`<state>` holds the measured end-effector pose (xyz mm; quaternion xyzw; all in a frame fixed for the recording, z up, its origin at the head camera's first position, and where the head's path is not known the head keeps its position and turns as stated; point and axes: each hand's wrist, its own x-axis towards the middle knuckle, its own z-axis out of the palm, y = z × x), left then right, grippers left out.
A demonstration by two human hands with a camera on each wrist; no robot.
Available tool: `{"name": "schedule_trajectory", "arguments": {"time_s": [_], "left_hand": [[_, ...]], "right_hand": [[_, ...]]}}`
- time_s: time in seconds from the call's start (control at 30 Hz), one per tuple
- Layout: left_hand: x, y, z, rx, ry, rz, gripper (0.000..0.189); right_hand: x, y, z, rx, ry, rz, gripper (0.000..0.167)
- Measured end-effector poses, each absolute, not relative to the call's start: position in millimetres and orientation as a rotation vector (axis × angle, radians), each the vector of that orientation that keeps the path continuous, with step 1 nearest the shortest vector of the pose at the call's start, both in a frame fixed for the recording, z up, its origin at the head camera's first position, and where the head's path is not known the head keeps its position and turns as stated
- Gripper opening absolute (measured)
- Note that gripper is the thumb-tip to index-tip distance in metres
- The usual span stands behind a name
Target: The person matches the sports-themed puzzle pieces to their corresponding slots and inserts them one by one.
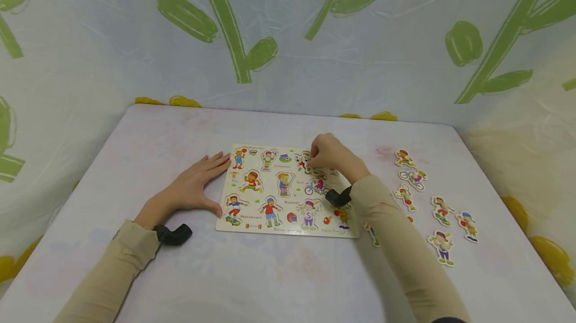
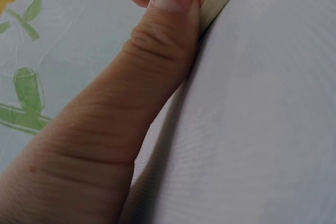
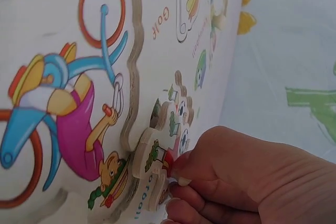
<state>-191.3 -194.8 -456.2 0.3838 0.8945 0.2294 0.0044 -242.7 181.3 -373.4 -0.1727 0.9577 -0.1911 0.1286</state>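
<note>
Pinching football puzzle piece (image 3: 153, 155) in right hand (image 1: 332, 155) over far side of puzzle board (image 1: 265, 184), right of centre; touching left edge with outstretched, ungrasping left hand (image 1: 193, 183), presumably against sliding.

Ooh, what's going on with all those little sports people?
A person is busy with a picture board. The right grip pinches a small piece over its far right part. The left grip touches the board's left edge. More loose pieces lie on the table, right of the board.
</note>
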Motion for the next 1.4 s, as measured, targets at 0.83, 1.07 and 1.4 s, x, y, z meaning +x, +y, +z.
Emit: {"name": "schedule_trajectory", "arguments": {"time_s": [0.83, 1.07, 1.4], "left_hand": [[-191, -193, -456, 1.209, 2.806, 0.734, 0.131], [-191, -194, -456, 1.209, 2.795, 0.742, 0.130], [-191, -193, -456, 1.215, 2.801, 0.734, 0.131]], "right_hand": [[-243, 160, -377, -0.429, 2.812, -0.555, 0.007], [-241, 157, -377, -0.398, 2.826, -0.513, 0.009], [-237, 165, -380, -0.385, 2.798, -0.643, 0.011]]}}
